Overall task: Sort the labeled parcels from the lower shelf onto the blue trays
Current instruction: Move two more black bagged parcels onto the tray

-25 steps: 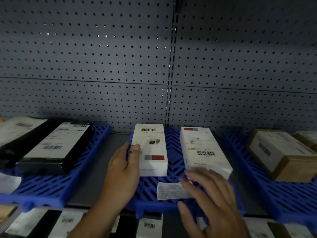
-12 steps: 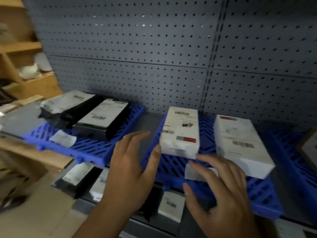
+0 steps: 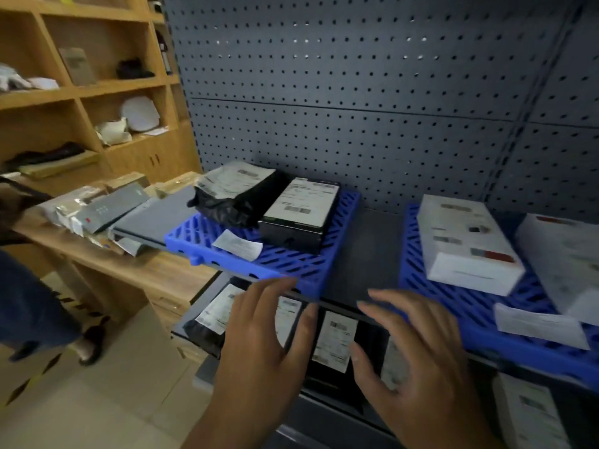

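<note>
Two blue trays sit on the upper shelf. The left blue tray (image 3: pixel 285 264) carries a black bag parcel (image 3: pixel 233 196), a black box parcel (image 3: pixel 299 215) and a loose paper slip (image 3: pixel 236 244). On the right blue tray (image 3: pixel 453 306) lie a white box (image 3: pixel 466 241), a second white box (image 3: pixel 564 260) and a paper slip (image 3: pixel 538 325). Several black labelled parcels (image 3: pixel 337 341) lie on the lower shelf. My left hand (image 3: pixel 259 345) and my right hand (image 3: pixel 415 358) hover over them, fingers spread, holding nothing.
A dark pegboard wall (image 3: pixel 356 92) backs the shelves. To the left a wooden counter (image 3: pixel 129 264) holds grey flat packets (image 3: pixel 107 209), with wooden shelving (image 3: pixel 81 92) behind it. A person's dark sleeve (image 3: pixel 29 306) and shoe (image 3: pixel 92 341) show at far left.
The view has swung left and down. Both hands came off the right tray's white boxes and dropped to the lower shelf's parcels.
</note>
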Action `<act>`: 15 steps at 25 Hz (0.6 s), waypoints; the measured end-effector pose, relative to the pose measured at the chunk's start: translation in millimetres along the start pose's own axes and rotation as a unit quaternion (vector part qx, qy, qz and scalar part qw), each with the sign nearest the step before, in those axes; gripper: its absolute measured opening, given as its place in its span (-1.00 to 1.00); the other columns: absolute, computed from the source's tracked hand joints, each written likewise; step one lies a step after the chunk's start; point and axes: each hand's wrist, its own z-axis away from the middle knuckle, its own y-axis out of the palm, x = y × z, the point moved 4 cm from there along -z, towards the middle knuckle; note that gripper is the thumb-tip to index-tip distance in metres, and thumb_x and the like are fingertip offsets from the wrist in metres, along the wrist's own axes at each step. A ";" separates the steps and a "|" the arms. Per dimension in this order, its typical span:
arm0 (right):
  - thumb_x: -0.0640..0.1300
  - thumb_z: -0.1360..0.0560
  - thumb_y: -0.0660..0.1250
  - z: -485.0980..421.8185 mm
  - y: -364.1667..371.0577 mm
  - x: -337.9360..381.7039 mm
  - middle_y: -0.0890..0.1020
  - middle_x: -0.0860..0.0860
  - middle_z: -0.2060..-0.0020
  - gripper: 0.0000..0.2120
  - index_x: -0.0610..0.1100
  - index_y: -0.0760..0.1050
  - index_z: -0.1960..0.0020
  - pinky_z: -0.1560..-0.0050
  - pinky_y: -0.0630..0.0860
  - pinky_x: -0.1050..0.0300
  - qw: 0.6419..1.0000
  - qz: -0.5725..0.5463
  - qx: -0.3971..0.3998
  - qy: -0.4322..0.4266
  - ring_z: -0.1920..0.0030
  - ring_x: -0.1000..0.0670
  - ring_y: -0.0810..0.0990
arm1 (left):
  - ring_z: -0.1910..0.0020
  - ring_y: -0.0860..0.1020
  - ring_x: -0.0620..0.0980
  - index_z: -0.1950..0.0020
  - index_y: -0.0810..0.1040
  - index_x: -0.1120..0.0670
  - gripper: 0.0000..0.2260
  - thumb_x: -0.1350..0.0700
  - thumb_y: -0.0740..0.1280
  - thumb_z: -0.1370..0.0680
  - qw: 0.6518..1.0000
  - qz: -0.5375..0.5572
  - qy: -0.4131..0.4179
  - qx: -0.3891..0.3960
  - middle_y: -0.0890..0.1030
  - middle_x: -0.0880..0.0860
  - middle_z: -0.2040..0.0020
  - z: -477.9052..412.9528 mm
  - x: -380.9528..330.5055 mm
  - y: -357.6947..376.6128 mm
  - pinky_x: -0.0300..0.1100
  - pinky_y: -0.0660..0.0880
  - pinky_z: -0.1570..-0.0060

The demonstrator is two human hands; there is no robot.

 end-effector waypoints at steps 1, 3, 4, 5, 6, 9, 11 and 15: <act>0.15 -0.52 0.36 0.4 14.5 15.0 0.56 0.08 -0.27 -0.62 0.00 0.61 -0.25 -0.31 0.33 0.05 1.000 0.001 -0.003 0.003 -0.29 -0.01 0.51 | -0.29 0.44 -0.21 -0.35 0.50 -0.18 -0.61 -0.29 0.21 -0.59 1.000 0.009 0.008 0.009 0.50 -0.25 -0.24 3.9 16.1 -8.0 -0.16 0.46 -0.21; 0.17 -0.52 0.33 1.0 48.6 45.7 0.57 0.09 -0.26 -0.62 0.00 0.63 -0.23 -0.28 0.36 0.04 1.000 0.009 0.001 0.019 -0.28 -0.01 0.53 | -0.29 0.45 -0.24 -0.37 0.47 -0.20 -0.61 -0.27 0.23 -0.58 0.999 0.015 0.017 0.037 0.49 -0.28 -0.26 13.0 54.5 -27.4 -0.15 0.49 -0.21; 0.18 -0.51 0.33 1.7 67.2 60.6 0.57 0.09 -0.25 -0.62 0.01 0.63 -0.22 -0.27 0.36 0.04 0.999 0.014 0.007 0.034 -0.27 -0.01 0.54 | -0.28 0.46 -0.23 -0.38 0.47 -0.19 -0.60 -0.26 0.24 -0.57 0.999 0.011 0.016 0.051 0.50 -0.28 -0.26 16.8 75.9 -38.4 -0.14 0.50 -0.20; 0.18 -0.50 0.34 3.1 83.8 73.2 0.58 0.09 -0.24 -0.62 0.01 0.63 -0.22 -0.27 0.37 0.04 0.999 0.014 0.015 0.047 -0.26 -0.02 0.55 | -0.26 0.49 -0.21 -0.38 0.49 -0.18 -0.60 -0.25 0.26 -0.57 0.998 0.001 0.017 0.061 0.51 -0.25 -0.25 19.5 95.0 -48.1 -0.12 0.53 -0.18; 0.17 -0.49 0.36 5.2 99.0 85.3 0.59 0.09 -0.23 -0.62 0.01 0.64 -0.22 -0.26 0.38 0.02 0.998 0.012 0.023 0.057 -0.25 -0.03 0.57 | -0.23 0.52 -0.16 -0.37 0.51 -0.14 -0.59 -0.24 0.27 -0.56 0.997 -0.013 0.020 0.070 0.53 -0.21 -0.24 21.5 112.8 -57.3 -0.11 0.55 -0.15; 0.18 -0.50 0.35 6.9 130.0 113.6 0.57 0.13 -0.24 -0.63 0.04 0.62 -0.23 -0.27 0.39 0.03 0.996 0.012 0.028 0.078 -0.26 -0.01 0.56 | -0.19 0.55 -0.12 -0.37 0.54 -0.09 -0.56 -0.23 0.28 -0.55 0.994 -0.026 0.019 0.108 0.55 -0.18 -0.22 18.3 151.0 -79.5 -0.12 0.53 -0.13; 0.18 -0.49 0.36 6.7 140.5 123.4 0.55 0.17 -0.25 -0.63 0.08 0.59 -0.24 -0.31 0.34 0.11 0.995 0.021 0.038 0.092 -0.29 0.03 0.53 | -0.22 0.52 -0.15 -0.37 0.53 -0.10 -0.56 -0.24 0.27 -0.55 0.992 -0.028 0.023 0.118 0.53 -0.21 -0.23 12.8 165.3 -87.2 -0.13 0.50 -0.16; 0.18 -0.48 0.37 1.2 151.5 126.8 0.55 0.20 -0.22 -0.63 0.09 0.59 -0.23 -0.30 0.29 0.19 0.992 0.039 0.050 0.106 -0.26 0.12 0.50 | -0.21 0.51 -0.18 -0.35 0.55 -0.11 -0.56 -0.25 0.25 -0.54 0.991 -0.036 0.029 0.125 0.53 -0.21 -0.22 5.2 182.6 -88.6 -0.14 0.48 -0.17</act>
